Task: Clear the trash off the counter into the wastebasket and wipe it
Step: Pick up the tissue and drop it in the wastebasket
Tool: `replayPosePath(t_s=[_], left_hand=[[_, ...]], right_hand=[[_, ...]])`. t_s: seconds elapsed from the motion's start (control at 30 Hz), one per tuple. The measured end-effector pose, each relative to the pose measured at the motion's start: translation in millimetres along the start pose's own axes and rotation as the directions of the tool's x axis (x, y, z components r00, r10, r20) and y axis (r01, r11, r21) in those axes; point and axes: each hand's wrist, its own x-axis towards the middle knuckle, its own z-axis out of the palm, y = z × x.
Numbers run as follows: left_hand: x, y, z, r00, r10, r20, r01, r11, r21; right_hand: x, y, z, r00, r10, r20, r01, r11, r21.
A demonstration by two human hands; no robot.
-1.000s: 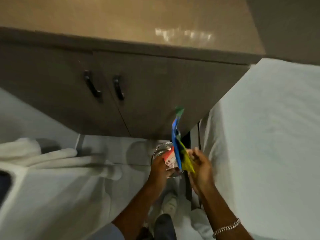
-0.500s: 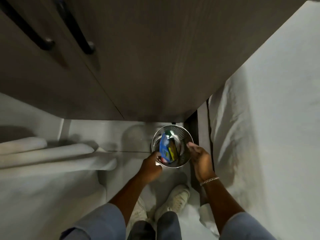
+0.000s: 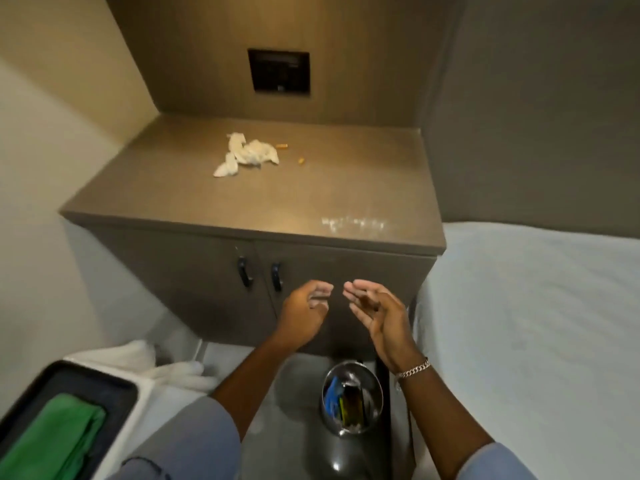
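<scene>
Crumpled white tissues [image 3: 247,154] lie on the brown counter [image 3: 346,188], toward its back left. Two small orange bits [image 3: 281,146] [image 3: 301,161] rest just right of them. A round metal wastebasket [image 3: 351,398] stands on the floor below the counter's front, with blue and yellow wrappers [image 3: 341,401] inside. My left hand [image 3: 304,311] and my right hand [image 3: 377,313] hover empty in front of the cabinet doors, above the basket, fingers apart and curled toward each other.
A folded green cloth [image 3: 52,441] lies in a dark tray [image 3: 114,386] at the lower left, beside white towels [image 3: 152,358]. A white bed [image 3: 536,323] fills the right side. A dark wall panel [image 3: 278,71] sits above the counter.
The blue and yellow wrappers went from my hands into the wastebasket. Both hands let go and rose, and my view lifted from the basket to the counter top.
</scene>
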Motion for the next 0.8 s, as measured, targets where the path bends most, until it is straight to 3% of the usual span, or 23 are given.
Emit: replayPosePath(t_s=[0.2, 0.4, 0.47, 0.53, 0.63, 0.7, 0.8], left_hand=[[44, 69, -74, 0.984, 0.119, -0.133, -0.125, 0.991, -0.038], [140, 76, -158, 0.905, 0.138, -0.403, -0.093, 0.987, 0.129], [178, 75, -178, 0.864, 0.114, -0.491, -0.019, 0.981, 0.194], [216, 75, -195, 0.864, 0.132, -0.486, 0.013, 0.959, 0.283], [265, 75, -217, 0.922, 0.234, -0.309, -0.061, 0.875, 0.481], [298, 76, -230, 0.961, 0.207, -0.183, -0.058, 0.797, 0.601], [332, 73, -240, 0.984, 0.163, -0.07, -0.062, 0.686, 0.725]], right_hand=[[51, -70, 71, 0.968, -0.157, 0.198, 0.182, 0.976, -0.116], [149, -104, 153, 0.931, -0.223, 0.288, 0.333, 0.844, -0.421], [192, -109, 188, 0.914, -0.252, 0.318, 0.397, 0.713, -0.578], [237, -111, 223, 0.9, -0.275, 0.338, 0.434, 0.506, -0.745], [288, -109, 263, 0.9, -0.258, 0.352, 0.409, 0.219, -0.886], [313, -101, 278, 0.904, -0.224, 0.364, 0.389, 0.077, -0.918], [333, -84, 284, 0.91, -0.168, 0.38, 0.376, -0.054, -0.925]])
